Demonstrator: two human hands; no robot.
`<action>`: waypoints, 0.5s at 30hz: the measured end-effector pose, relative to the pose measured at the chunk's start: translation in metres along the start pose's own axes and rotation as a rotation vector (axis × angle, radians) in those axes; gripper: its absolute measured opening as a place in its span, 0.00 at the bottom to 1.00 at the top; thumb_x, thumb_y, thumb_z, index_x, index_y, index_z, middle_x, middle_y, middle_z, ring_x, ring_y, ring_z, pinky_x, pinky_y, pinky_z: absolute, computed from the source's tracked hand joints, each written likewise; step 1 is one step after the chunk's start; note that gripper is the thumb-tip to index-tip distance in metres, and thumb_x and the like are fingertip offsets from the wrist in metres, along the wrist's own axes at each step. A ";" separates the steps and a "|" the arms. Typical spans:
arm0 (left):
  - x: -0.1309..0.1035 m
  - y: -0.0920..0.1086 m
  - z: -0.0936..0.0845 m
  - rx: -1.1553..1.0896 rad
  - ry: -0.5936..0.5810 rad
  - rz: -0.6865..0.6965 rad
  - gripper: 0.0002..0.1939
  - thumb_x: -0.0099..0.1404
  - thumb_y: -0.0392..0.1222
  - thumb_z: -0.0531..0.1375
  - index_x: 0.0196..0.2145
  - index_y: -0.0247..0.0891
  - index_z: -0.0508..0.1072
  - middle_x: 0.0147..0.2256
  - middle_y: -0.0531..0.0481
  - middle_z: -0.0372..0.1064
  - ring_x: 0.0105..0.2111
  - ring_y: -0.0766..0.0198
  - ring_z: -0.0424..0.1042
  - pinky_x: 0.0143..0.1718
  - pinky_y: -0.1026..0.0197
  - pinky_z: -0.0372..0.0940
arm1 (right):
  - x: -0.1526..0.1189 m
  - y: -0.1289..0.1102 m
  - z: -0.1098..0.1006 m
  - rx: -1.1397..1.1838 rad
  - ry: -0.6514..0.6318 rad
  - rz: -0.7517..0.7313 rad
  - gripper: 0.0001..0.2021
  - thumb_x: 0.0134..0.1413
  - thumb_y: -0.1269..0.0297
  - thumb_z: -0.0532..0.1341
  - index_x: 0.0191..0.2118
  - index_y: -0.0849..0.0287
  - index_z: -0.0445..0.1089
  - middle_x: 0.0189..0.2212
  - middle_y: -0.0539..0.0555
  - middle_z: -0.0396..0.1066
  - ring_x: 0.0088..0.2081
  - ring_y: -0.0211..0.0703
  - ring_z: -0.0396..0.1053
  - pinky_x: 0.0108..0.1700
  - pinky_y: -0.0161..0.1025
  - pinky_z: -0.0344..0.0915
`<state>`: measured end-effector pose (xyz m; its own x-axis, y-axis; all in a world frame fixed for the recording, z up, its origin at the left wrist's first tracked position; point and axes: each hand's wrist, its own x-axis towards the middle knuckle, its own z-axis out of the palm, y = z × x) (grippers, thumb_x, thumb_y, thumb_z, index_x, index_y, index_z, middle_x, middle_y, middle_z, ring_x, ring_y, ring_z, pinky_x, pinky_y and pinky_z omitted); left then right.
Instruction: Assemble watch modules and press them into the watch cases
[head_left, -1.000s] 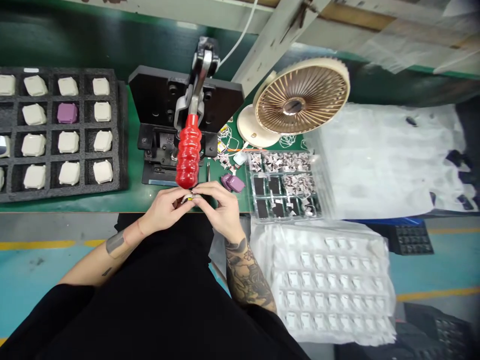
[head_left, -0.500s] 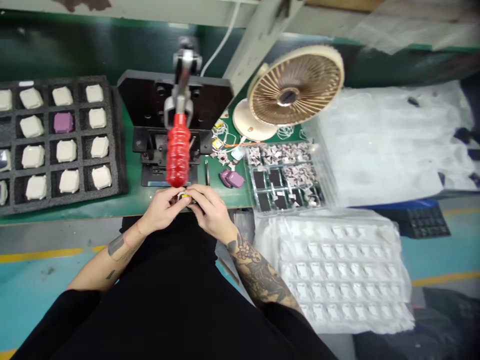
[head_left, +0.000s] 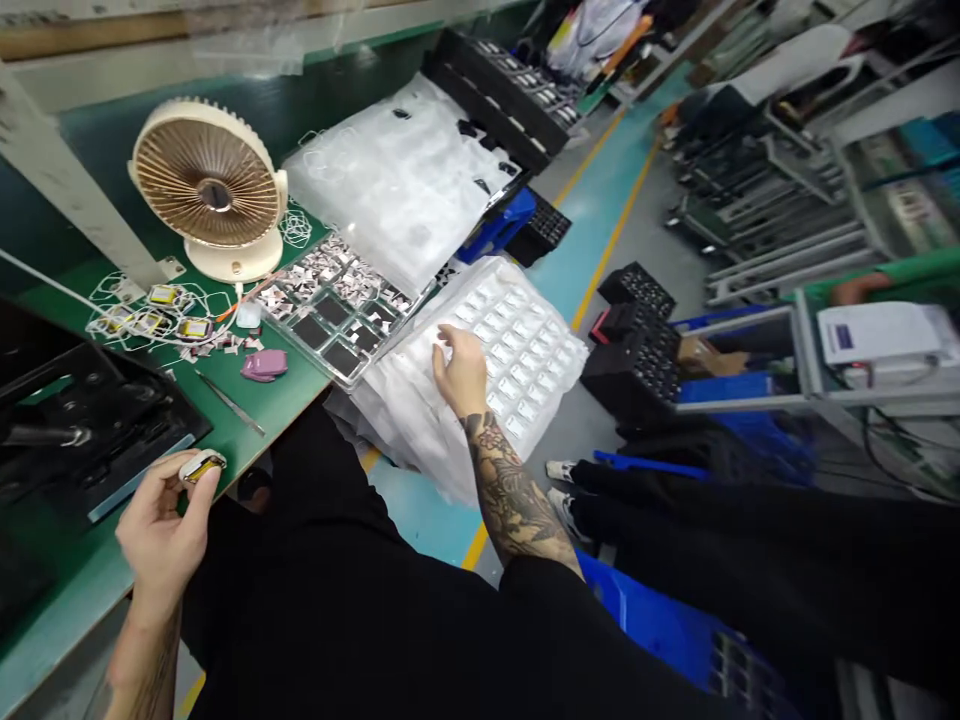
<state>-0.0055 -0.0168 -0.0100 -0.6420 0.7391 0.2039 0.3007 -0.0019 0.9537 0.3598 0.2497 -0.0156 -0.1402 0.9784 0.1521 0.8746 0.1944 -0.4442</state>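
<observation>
Between the thumb and fingers of my left hand [head_left: 166, 520] is a small white-rimmed device [head_left: 202, 466] with a yellow part inside, held above the green bench's front edge. My right hand [head_left: 461, 370] is over the near left part of a plastic-covered tray [head_left: 532, 350] with rows of small white parts. Its fingers are bent and apart, with nothing visible between them. To the left of that tray lies a clear compartment box [head_left: 349, 377] of small pieces and black squares. A purple piece [head_left: 264, 365] and metal tweezers [head_left: 229, 402] rest on the bench.
A cream fan [head_left: 210, 195] stands behind wires and yellow parts [head_left: 196, 327]. The black press [head_left: 82, 430] is at the left. White plastic sheeting [head_left: 405, 180] covers the back. Black trays [head_left: 637, 350] and a person's legs [head_left: 675, 510] are at the right.
The view has swung right. My hands have separated: the left keeps the small device, while the right has let go and moved over the plastic-covered tray. One purple piece now shows, where two lay together.
</observation>
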 end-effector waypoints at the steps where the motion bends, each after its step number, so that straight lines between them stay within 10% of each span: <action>1: -0.001 0.001 0.000 0.011 0.012 -0.040 0.21 0.66 0.44 0.76 0.54 0.39 0.83 0.44 0.47 0.82 0.39 0.60 0.81 0.46 0.58 0.78 | 0.003 0.020 -0.007 -0.038 -0.010 0.048 0.20 0.66 0.68 0.59 0.61 0.63 0.74 0.51 0.66 0.80 0.56 0.58 0.72 0.66 0.56 0.69; 9: 0.002 0.015 0.005 -0.022 0.078 -0.190 0.26 0.67 0.44 0.77 0.60 0.37 0.82 0.44 0.47 0.83 0.34 0.64 0.82 0.38 0.64 0.78 | -0.005 0.070 -0.007 -0.066 0.042 0.211 0.18 0.67 0.67 0.56 0.52 0.63 0.80 0.46 0.67 0.81 0.51 0.58 0.73 0.64 0.56 0.70; 15: 0.006 0.020 -0.001 -0.258 0.058 -0.315 0.31 0.68 0.47 0.76 0.65 0.38 0.77 0.44 0.45 0.84 0.36 0.60 0.85 0.37 0.62 0.79 | -0.004 0.001 -0.006 0.337 0.279 0.001 0.18 0.74 0.58 0.56 0.56 0.56 0.81 0.54 0.62 0.74 0.49 0.51 0.78 0.48 0.53 0.83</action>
<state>-0.0041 -0.0126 0.0110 -0.7151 0.6916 -0.1017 -0.0988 0.0439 0.9941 0.3643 0.2457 -0.0115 0.0313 0.9311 0.3635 0.6680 0.2510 -0.7005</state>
